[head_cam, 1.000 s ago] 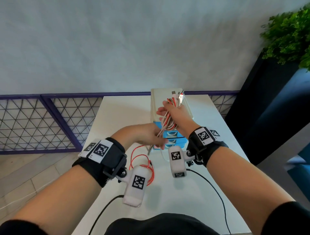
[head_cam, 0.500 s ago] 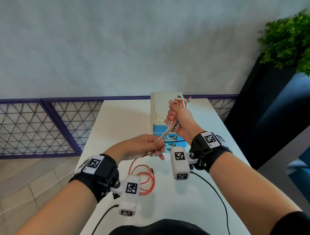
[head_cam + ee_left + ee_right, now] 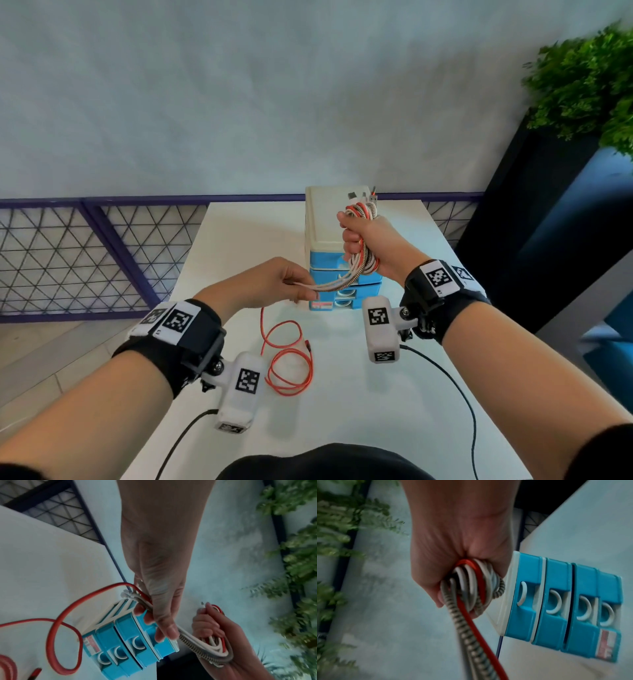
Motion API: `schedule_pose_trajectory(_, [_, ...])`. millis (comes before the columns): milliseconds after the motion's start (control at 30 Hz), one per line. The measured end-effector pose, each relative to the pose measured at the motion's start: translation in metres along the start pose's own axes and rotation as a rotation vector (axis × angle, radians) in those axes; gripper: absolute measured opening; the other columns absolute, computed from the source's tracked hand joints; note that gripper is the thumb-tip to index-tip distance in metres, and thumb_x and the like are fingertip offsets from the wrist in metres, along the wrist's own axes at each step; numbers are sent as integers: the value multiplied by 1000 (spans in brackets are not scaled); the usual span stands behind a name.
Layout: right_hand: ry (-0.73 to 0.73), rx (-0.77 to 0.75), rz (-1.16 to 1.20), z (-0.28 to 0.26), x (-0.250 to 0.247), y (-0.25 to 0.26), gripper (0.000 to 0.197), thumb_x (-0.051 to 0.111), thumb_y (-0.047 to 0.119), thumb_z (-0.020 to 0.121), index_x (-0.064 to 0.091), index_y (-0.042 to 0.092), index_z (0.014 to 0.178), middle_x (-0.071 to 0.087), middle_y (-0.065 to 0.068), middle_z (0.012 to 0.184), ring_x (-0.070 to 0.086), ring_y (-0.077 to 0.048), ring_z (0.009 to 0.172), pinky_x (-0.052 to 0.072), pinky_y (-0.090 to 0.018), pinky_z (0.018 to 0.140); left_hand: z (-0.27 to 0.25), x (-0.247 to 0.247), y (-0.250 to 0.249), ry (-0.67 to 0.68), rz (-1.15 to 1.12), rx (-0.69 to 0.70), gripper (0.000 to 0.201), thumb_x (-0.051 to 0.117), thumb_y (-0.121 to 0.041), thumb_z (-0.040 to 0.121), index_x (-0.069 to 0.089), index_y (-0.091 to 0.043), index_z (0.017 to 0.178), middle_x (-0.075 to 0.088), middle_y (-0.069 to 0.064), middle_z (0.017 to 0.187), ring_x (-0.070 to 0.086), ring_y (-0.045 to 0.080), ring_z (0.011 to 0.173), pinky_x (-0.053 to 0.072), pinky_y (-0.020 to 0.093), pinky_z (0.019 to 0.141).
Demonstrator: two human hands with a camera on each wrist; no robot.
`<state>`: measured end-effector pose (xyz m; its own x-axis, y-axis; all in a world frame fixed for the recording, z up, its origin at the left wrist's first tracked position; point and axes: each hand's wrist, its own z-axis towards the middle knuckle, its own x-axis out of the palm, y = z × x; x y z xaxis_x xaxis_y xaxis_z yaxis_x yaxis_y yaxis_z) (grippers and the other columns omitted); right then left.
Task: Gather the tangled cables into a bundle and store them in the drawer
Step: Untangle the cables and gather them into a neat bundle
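My right hand [image 3: 363, 240] grips a looped bundle of white, red and braided cables [image 3: 361, 214] [image 3: 471, 586] in its fist, held up in front of the drawer unit [image 3: 329, 246]. My left hand [image 3: 291, 287] [image 3: 161, 616] pinches the strands [image 3: 339, 282] that run out of the bundle toward it. A red cable [image 3: 291, 363] hangs from the left hand and lies in loops on the white table [image 3: 239, 240]. The drawer unit has a cream top and several blue drawers [image 3: 556, 601] with white ring handles, all closed.
A purple mesh railing [image 3: 85, 246] runs behind and left of the table. A dark planter with a green plant [image 3: 582, 85] stands at the right. Black wrist-camera leads [image 3: 459, 390] trail over the table's near part.
My right hand has turned and closed into a fist round the bundle, raising it slightly. My left hand has drawn back toward me, pulling the strands straighter, and the red loops lie more spread on the table.
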<state>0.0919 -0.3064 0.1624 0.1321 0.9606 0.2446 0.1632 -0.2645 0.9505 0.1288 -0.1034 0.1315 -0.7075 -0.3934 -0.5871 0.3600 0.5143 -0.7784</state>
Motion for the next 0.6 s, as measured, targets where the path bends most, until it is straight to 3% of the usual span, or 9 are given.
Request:
schedule_pose_trajectory(133, [31, -32, -347, -2, 2, 1, 20, 61, 23, 93, 55, 10, 80, 60, -5, 62, 61, -19, 49, 59, -35, 58, 4, -2, -5, -120, 251, 6, 12, 76, -32, 75, 70, -34, 85, 65, -23, 67, 55, -8, 67, 37, 16, 70])
schedule_pose_trajectory(233, [76, -18, -551, -6, 11, -3, 21, 60, 28, 93, 60, 10, 83, 70, -7, 74, 68, -19, 60, 60, -32, 65, 9, 1, -9, -232, 387, 6, 43, 82, -37, 64, 49, -29, 90, 64, -16, 77, 57, 6, 81, 33, 26, 89])
schedule_pose_trajectory(333, [110, -17, -765, -10, 20, -9, 22, 57, 38, 93, 63, 18, 85, 71, 2, 78, 69, -12, 69, 54, -22, 67, 14, 6, -17, -278, 516, 23, 63, 83, -40, 62, 31, -27, 94, 66, -12, 91, 60, 15, 97, 16, 40, 107])
schedule_pose_trajectory(467, [147, 24, -720, -12, 25, -13, 17, 56, 39, 94, 59, 25, 86, 68, -2, 86, 67, -17, 80, 54, -30, 80, 12, 6, -28, -383, 660, 84, 68, 78, -50, 65, 27, -23, 101, 60, -12, 86, 64, 17, 97, 10, 47, 110])
schedule_pose_trajectory(600, [298, 78, -659, -14, 26, -15, 11, 54, 21, 96, 56, 12, 101, 69, -22, 101, 70, -36, 92, 56, -43, 86, 13, 6, -32, -442, 853, 118, 70, 72, -50, 69, 32, -16, 115, 72, -2, 85, 67, 21, 85, 10, 49, 110])
